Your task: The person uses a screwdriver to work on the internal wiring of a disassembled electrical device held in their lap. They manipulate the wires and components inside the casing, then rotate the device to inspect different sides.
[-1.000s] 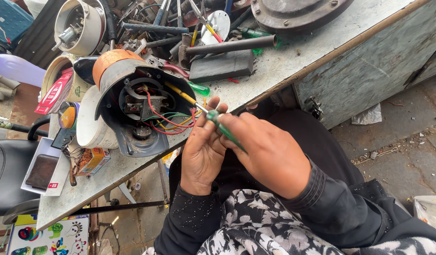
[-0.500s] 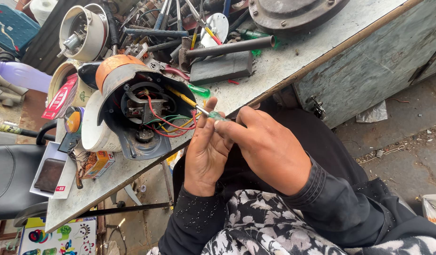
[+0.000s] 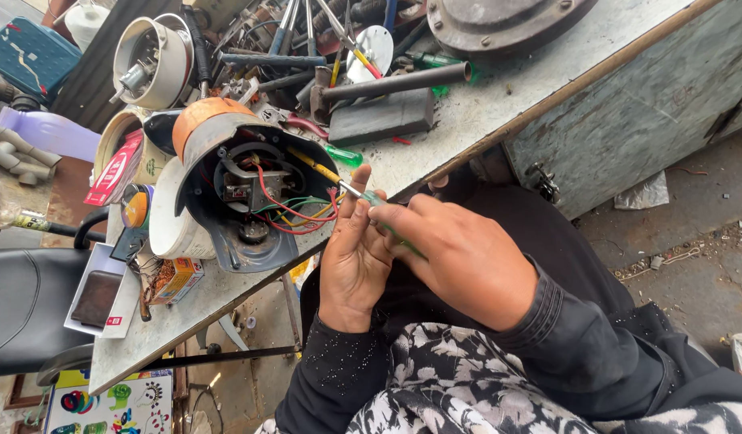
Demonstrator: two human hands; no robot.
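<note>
Both hands are meeting at the bench edge: my right hand (image 3: 459,257) is closing around a green-handled screwdriver (image 3: 367,197), its shaft pointing up-left toward the opened appliance housing (image 3: 234,189), while my left hand (image 3: 355,257) is pinching the shaft, nearer the wires (image 3: 294,210).

The worker wore long black sleeves (image 3: 580,337) flecked with tiny glittering dots, snug at the wrists, over a black-and-white floral-print garment (image 3: 467,386); both hands were bare and ringless.
</note>
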